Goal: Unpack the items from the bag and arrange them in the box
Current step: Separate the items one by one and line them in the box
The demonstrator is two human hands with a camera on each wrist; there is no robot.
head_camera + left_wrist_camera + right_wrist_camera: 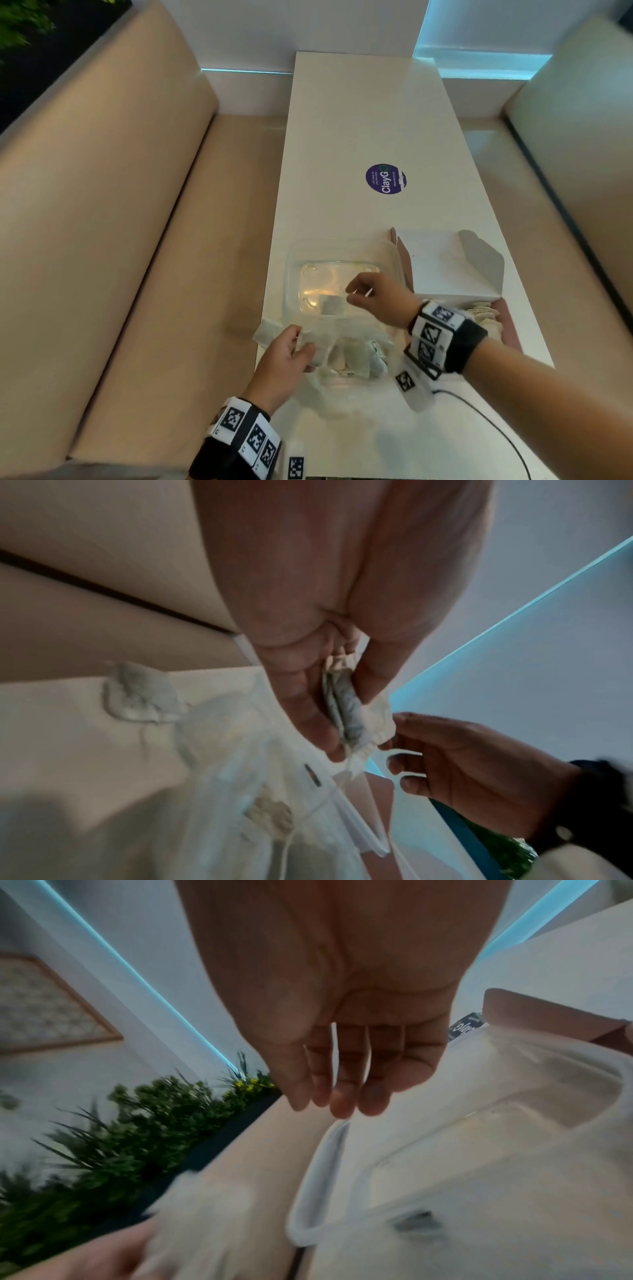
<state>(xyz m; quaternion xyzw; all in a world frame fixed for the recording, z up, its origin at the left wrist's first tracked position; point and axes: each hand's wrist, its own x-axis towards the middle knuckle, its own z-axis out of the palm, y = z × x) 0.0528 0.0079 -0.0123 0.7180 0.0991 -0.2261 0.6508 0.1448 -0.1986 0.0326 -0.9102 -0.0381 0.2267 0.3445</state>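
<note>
A clear plastic bag (346, 359) of tea bags lies at the near edge of a clear plastic container (291, 274). One tea bag (330, 304) lies inside the container. My left hand (294, 346) is at the bag's left side and pinches a bunch of tea bags (346, 715) between thumb and fingers. My right hand (358, 294) hovers over the container's near half with loosely bent fingers. Nothing is in its fingers (339, 1096) in the right wrist view, and they reach toward the pinched tea bags. Another tea bag (137, 693) lies loose on the table.
An open white carton (445, 267) with a pink inside stands right of the container and holds more tea bags (483, 317). A purple round sticker (385, 178) marks the white table (359, 120) farther away. Beige benches flank the table. A black cable (486, 418) runs near the front right.
</note>
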